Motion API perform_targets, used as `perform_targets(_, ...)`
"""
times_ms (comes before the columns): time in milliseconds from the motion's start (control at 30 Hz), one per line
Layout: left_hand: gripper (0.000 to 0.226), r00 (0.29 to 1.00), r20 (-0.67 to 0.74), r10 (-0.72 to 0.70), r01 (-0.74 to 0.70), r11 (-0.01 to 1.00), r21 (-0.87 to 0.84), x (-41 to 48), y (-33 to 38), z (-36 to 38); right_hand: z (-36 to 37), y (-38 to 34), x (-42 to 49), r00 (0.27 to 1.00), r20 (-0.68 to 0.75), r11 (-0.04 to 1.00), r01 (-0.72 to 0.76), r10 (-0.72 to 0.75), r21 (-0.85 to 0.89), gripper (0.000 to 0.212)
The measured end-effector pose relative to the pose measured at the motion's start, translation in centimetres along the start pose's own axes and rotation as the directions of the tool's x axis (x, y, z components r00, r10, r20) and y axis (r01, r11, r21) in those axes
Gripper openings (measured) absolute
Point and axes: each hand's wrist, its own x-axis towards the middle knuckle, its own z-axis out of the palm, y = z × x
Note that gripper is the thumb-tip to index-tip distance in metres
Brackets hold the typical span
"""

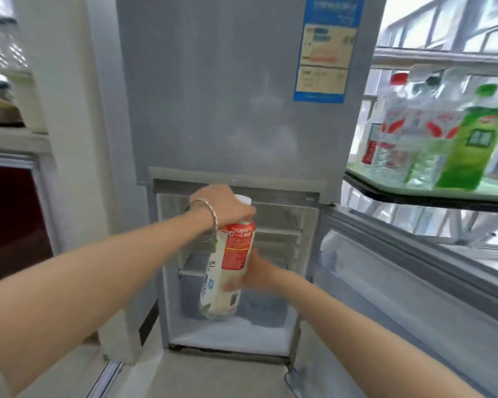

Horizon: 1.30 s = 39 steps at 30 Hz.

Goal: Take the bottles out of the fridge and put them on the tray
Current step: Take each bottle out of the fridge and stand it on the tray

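A pale bottle (227, 271) with a red and white label and a white cap hangs in front of the open lower compartment of the grey fridge (213, 96). My left hand (222, 208) grips its neck from above. My right hand (256, 274) is pressed against its lower side from the right, blurred. On the right, a green tray (495, 188) carries a green-capped green bottle (469, 139) and clear water bottles (397, 133) with red labels. The fridge shelves behind the held bottle look bare where I can see them.
The lower fridge door (400, 282) stands open to the right, below the tray. A dark red cabinet (9, 219) sits at the left, with a counter and blurred items above it. Windows run behind the tray. Light floor lies below the fridge.
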Motion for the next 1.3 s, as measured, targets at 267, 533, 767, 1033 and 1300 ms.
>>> perform_targets(267,0.049,0.946,-0.223,0.237,-0.258,0.964,-0.071,-5.3,11.7,-8.9,-10.1,-3.1,-10.6,0.971,-0.240,0.964,0.044,0.021,0.264,0.072)
perform_targets(533,0.040,0.711,-0.594,0.376,-0.568,0.806,-0.170,-6.0,24.3,-15.6,-21.6,-5.6,-17.6,0.740,-0.668,0.953,0.254,-0.082,0.164,0.055)
perform_targets(767,0.041,0.733,-0.492,0.470,-0.680,0.524,-0.513,-5.1,33.4,-13.9,-31.7,-2.6,-20.5,0.461,-0.883,0.990,0.141,-0.086,-0.023,0.064)
perform_targets(1033,0.047,0.759,-0.220,0.612,-0.556,0.434,-0.709,-0.6,39.5,-4.3,-38.9,2.8,-19.8,0.308,-0.951,0.983,-0.167,-0.016,-0.070,0.054)
perform_targets(1300,0.041,0.770,-0.137,0.623,-0.522,0.491,-0.697,3.4,40.1,0.4,-39.5,6.0,-15.8,0.365,-0.929,0.977,-0.214,0.071,-0.009,0.035)
